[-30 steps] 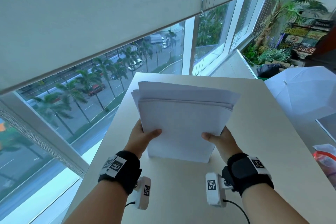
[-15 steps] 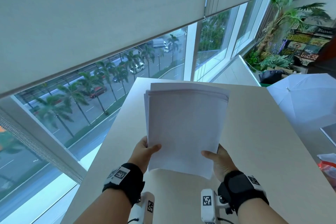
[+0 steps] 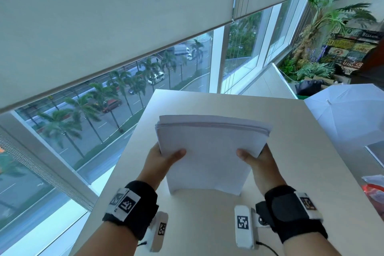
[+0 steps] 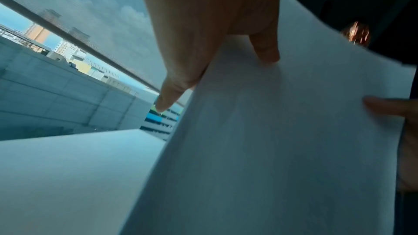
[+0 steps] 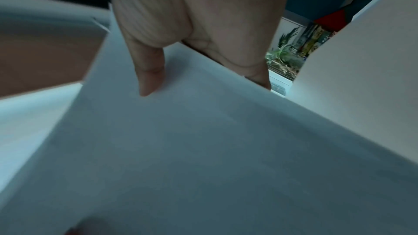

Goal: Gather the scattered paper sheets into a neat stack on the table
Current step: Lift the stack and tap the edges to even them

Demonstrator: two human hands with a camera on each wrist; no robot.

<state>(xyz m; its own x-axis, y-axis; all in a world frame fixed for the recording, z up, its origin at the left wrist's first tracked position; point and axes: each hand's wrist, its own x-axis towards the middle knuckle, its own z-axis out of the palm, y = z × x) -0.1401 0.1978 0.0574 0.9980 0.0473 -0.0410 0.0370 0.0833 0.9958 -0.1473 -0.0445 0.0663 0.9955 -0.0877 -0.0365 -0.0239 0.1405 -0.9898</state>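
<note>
Holding the paper stack [image 3: 209,156] upright on its lower edge on the table [image 3: 307,151], the left hand [image 3: 161,162] and right hand [image 3: 257,162] each pinch a side edge, thumbs on the near face, fingers behind. The top edges look only slightly stepped, so I judge the sheets nearly squared. Against the head view of a second ago, the top sheets fan out less, and the hands now sit higher up the sides.

From the left wrist, the thumb [image 4: 263,49] presses the near face of the sheets [image 4: 271,140] while a finger runs along the left edge; the other hand's thumb shows at the far side.

From the right wrist, the thumb [image 5: 148,76] lies on the paper [image 5: 203,149] and the fingers curl behind the edge.

The sheets are light, floppy and slick against each other, so I judge they bow and slip if held loosely; gripping both long edges around mid-height suits tapping them square, then laying them flat.
</note>
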